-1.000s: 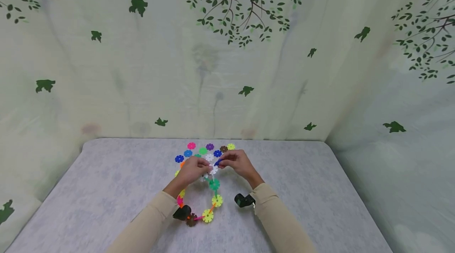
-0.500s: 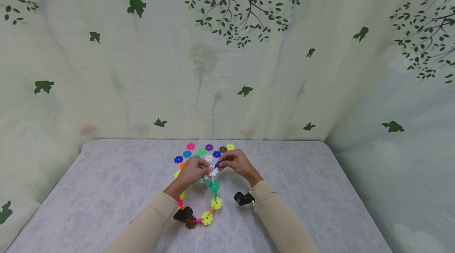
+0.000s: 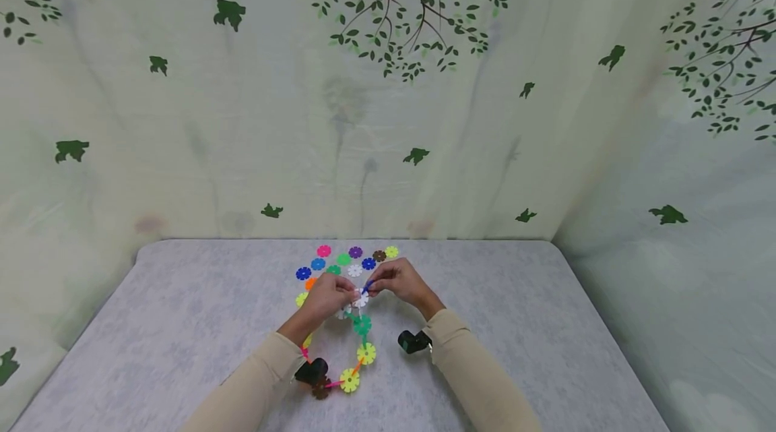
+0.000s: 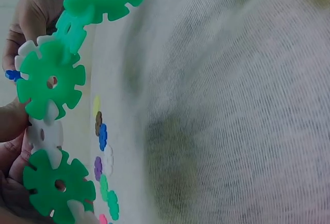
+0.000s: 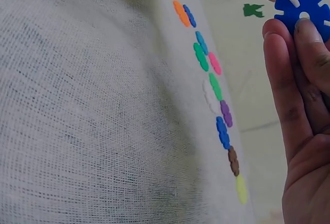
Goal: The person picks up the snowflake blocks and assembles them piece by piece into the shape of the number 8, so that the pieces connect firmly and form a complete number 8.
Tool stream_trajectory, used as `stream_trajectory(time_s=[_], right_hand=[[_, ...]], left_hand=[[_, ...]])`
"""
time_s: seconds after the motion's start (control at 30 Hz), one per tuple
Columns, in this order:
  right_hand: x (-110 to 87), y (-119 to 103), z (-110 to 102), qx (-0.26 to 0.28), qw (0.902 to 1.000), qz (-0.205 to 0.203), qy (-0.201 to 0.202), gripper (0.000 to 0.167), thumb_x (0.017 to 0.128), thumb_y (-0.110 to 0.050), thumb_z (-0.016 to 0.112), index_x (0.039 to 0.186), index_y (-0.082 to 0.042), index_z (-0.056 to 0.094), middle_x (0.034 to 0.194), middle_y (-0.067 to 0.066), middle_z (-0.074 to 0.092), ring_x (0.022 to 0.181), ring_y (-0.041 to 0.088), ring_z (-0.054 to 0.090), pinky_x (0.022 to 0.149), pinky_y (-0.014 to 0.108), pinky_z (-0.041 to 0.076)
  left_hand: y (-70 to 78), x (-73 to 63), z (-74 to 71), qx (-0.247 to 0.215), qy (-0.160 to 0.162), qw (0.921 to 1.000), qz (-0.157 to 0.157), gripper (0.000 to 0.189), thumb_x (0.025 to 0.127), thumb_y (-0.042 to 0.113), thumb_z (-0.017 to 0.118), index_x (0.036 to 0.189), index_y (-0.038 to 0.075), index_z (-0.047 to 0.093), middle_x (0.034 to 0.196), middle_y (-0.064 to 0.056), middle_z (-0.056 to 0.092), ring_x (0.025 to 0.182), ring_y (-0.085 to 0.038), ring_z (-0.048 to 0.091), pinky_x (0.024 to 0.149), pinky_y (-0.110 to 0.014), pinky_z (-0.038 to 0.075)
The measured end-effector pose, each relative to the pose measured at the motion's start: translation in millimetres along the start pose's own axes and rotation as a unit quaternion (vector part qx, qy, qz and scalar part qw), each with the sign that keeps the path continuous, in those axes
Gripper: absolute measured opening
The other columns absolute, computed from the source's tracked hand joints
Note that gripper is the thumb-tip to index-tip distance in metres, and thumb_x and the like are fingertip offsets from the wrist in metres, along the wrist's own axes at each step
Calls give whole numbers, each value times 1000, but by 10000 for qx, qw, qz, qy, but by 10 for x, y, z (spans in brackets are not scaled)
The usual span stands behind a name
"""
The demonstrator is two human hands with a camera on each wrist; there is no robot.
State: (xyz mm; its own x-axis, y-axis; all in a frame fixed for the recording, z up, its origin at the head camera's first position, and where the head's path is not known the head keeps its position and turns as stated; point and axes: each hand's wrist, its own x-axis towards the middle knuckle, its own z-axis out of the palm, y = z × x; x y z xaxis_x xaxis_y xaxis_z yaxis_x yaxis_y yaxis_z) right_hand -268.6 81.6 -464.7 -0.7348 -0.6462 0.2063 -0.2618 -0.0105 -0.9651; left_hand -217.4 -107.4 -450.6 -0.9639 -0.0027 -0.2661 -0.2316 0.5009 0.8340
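Observation:
My left hand [image 3: 327, 298] grips the white end of a chain of slotted, flower-shaped plastic discs. In my right hand [image 3: 401, 284], thumb and fingers pinch a blue flower disc [image 5: 309, 5]. Its slotted edge meets a white flower disc [image 3: 362, 298], whose tip overlaps a blue slot in the right wrist view. The chain hangs in a loop between my forearms, with a green disc [image 3: 362, 325], yellow discs [image 3: 366, 353] and a brown disc [image 3: 320, 388] in sight. Up close in the left wrist view, a green disc [image 4: 59, 188] covers part of my left fingers.
Loose flower discs lie toward the table's back, among them a pink disc [image 3: 324, 251], a purple disc [image 3: 355, 252] and a yellow disc [image 3: 392, 252]. The grey cloth-covered table [image 3: 515, 337] ends at a leaf-patterned curtain [image 3: 473, 169].
Both hands have come slightly lower and nearer with the chain. The blue disc has moved down along with the white one, and the chain's lower end has shifted a little toward me.

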Motion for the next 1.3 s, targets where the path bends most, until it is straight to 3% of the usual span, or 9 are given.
stream_trajectory(time_s=[0.2, 0.33, 0.63, 0.83, 1.1, 1.3], right_hand=[[30, 69, 8, -68, 9999, 130, -31, 19, 87, 11, 61, 104, 21, 62, 94, 28, 68, 75, 14, 67, 75, 34, 58], [59, 226, 14, -492, 9984, 285, 74, 23, 89, 5, 62, 111, 15, 64, 97, 23, 69, 78, 17, 67, 77, 39, 58], [79, 211, 48, -1315, 9865, 970, -106, 31, 93, -7, 63, 123, 1, 64, 108, 7, 68, 87, 14, 64, 80, 29, 55], [81, 198, 129, -1340, 9805, 1422, -211, 38, 93, -16, 65, 129, -6, 60, 122, 3, 63, 95, 15, 64, 84, 33, 54], [125, 211, 250, -1530, 9742, 1608, -398, 57, 84, -20, 76, 136, -10, 54, 131, 1, 58, 96, 15, 61, 86, 32, 53], [111, 300, 279, -1237, 9772, 1692, -333, 54, 85, -12, 74, 135, -12, 56, 130, 2, 58, 91, 15, 62, 87, 30, 53]], left_hand=[[-45, 31, -16, 66, -150, 9996, -244, 14, 91, 14, 67, 95, 1, 70, 84, -6, 65, 74, -19, 54, 61, -26, 48], [-76, 45, -15, 95, -160, 9987, -468, 17, 91, 16, 67, 99, 1, 69, 87, -8, 64, 77, -20, 54, 63, -25, 48], [-176, 42, 42, -568, -63, 9972, -485, 20, 94, 14, 63, 101, -4, 67, 87, -8, 64, 73, -18, 54, 61, -24, 48], [-283, 36, 75, -1118, 119, 9920, -576, 25, 95, 14, 62, 107, -7, 66, 88, -9, 64, 72, -17, 54, 60, -23, 47], [-354, 11, 106, -1781, 220, 9795, -916, 32, 97, 17, 58, 119, -7, 61, 99, -13, 63, 82, -20, 56, 69, -25, 52], [-404, 17, 143, -1572, 329, 9822, -977, 33, 96, 18, 60, 118, -6, 61, 101, -13, 64, 83, -20, 56, 70, -26, 53]])
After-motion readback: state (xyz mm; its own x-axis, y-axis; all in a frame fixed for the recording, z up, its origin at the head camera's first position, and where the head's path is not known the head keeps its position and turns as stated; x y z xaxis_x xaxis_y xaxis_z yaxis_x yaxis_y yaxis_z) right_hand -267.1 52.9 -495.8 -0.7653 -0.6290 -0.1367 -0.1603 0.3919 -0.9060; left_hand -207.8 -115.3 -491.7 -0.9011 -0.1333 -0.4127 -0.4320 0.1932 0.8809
